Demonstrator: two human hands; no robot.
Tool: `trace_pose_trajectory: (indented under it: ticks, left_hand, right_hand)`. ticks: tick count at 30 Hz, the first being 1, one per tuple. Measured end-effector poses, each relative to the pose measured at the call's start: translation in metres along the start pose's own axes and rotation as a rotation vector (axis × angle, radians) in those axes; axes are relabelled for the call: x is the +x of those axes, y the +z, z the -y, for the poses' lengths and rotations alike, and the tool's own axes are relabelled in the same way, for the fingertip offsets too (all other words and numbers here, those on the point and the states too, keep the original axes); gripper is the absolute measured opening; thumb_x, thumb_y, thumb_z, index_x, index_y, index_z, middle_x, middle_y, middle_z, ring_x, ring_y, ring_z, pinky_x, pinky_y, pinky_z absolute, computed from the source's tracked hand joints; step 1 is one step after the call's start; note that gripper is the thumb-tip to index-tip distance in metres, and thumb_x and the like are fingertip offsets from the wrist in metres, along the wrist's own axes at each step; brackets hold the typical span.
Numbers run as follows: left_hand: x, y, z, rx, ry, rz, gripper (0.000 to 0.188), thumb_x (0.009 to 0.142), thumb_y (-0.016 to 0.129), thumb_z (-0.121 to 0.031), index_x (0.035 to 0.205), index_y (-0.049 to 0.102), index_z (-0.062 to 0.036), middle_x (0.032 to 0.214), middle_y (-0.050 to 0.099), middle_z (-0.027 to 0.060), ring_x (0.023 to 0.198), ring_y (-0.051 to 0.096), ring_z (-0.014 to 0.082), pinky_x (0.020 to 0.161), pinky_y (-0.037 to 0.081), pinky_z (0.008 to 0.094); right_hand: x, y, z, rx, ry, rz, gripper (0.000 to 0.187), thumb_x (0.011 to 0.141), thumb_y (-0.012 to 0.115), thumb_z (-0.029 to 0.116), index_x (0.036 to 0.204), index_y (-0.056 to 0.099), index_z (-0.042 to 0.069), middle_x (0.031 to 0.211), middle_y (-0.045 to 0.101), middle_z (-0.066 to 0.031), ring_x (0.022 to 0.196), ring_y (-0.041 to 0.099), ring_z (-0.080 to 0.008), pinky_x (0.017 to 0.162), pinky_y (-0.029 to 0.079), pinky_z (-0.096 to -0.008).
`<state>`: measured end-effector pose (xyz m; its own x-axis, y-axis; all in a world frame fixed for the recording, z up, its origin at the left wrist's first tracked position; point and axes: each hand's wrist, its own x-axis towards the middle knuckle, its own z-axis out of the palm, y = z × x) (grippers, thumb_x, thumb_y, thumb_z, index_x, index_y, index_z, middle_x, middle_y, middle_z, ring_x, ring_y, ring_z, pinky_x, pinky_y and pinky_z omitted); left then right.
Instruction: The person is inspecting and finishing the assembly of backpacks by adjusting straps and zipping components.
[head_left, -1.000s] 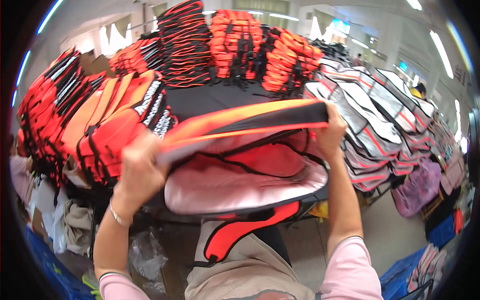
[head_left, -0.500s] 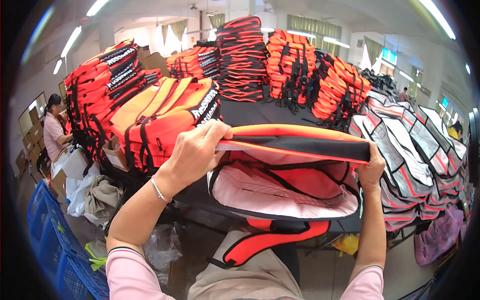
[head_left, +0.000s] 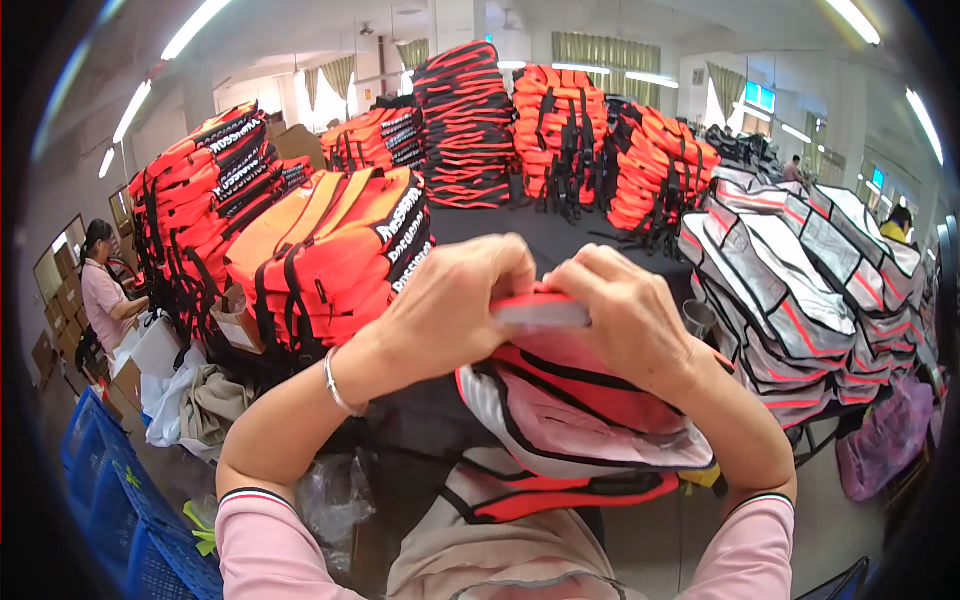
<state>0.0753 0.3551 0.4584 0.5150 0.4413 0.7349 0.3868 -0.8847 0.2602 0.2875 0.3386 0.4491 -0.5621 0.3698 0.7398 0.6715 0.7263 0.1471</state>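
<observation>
An orange and black backpack (head_left: pixel 570 415) lies in front of me at the table's edge, its pale lining and black binding showing. My left hand (head_left: pixel 440 300) pinches its raised upper edge from the left. Close beside it, my right hand (head_left: pixel 632 318) grips the same edge, thumbs and fingertips almost meeting. A short stretch of that edge shows between the two hands; the fingertips are partly hidden. Below the bag an orange shoulder strap (head_left: pixel 585 497) with black trim hangs towards my lap.
Finished orange backpacks (head_left: pixel 330 265) are stacked at left, and more piles (head_left: pixel 465 130) stand behind on the dark table (head_left: pixel 560 228). Grey inside-out bags (head_left: pixel 790 290) are heaped at right. Blue crates (head_left: pixel 120 490) stand at lower left; a person (head_left: pixel 105 285) works beyond.
My hands have come together from the two ends of the bag's stretched upper edge to its middle. The edge is now bunched between them, and the bag has tilted.
</observation>
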Motion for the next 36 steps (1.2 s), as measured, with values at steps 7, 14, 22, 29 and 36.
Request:
trace_pose_trajectory:
  ticks: [7, 14, 22, 29, 36]
  left_hand:
    - [-0.066, 0.012, 0.010, 0.043, -0.007, 0.048, 0.025, 0.073, 0.070, 0.003, 0.091, 0.055, -0.0030, 0.081, 0.057, 0.0112, 0.070, 0.062, 0.0289, 0.060, 0.052, 0.0371]
    - [-0.007, -0.023, 0.014, 0.707, 0.658, -0.532, 0.015, 0.066, 0.070, 0.000, 0.074, 0.061, -0.0087, 0.078, 0.054, 0.0015, 0.059, 0.054, 0.0145, 0.049, 0.042, 0.0258]
    - [0.005, -0.032, -0.006, 0.704, 0.693, -0.457, 0.016, 0.067, 0.069, -0.003, 0.078, 0.059, -0.0086, 0.084, 0.062, 0.0035, 0.071, 0.064, 0.0193, 0.054, 0.050, 0.0303]
    - [0.013, -0.031, -0.014, 0.650, 0.441, -0.399, 0.057, 0.072, 0.062, 0.006, 0.129, 0.060, -0.0059, 0.088, 0.064, 0.0070, 0.065, 0.064, 0.0203, 0.053, 0.052, 0.0316]
    - [0.036, -0.057, -0.074, 0.704, 0.169, -0.284, 0.041, 0.078, 0.067, -0.006, 0.119, 0.065, -0.0024, 0.096, 0.071, 0.0193, 0.084, 0.071, 0.0322, 0.073, 0.055, 0.0349]
  right_hand:
    - [-0.032, 0.046, 0.012, -0.030, -0.234, -0.151, 0.020, 0.070, 0.070, 0.010, 0.087, 0.059, 0.008, 0.082, 0.054, -0.0033, 0.069, 0.062, -0.0165, 0.051, 0.050, -0.0296]
    - [0.004, 0.030, 0.003, -0.117, -0.298, -0.546, 0.013, 0.069, 0.067, 0.001, 0.077, 0.057, 0.004, 0.071, 0.047, -0.0037, 0.053, 0.054, -0.0151, 0.043, 0.040, -0.0290]
    - [0.002, 0.017, -0.015, -0.089, -0.304, -0.715, 0.016, 0.060, 0.062, -0.002, 0.064, 0.049, 0.005, 0.067, 0.044, -0.0044, 0.047, 0.046, -0.0144, 0.040, 0.032, -0.0273]
    - [0.016, -0.001, -0.014, -0.248, -0.348, -0.765, 0.017, 0.057, 0.062, 0.005, 0.062, 0.047, 0.008, 0.065, 0.038, -0.0019, 0.048, 0.044, -0.0130, 0.040, 0.030, -0.0280]
    - [0.047, -0.067, -0.026, -0.482, -0.453, -0.617, 0.015, 0.064, 0.065, 0.012, 0.071, 0.052, 0.011, 0.067, 0.038, -0.0030, 0.052, 0.050, -0.0134, 0.042, 0.038, -0.0291]
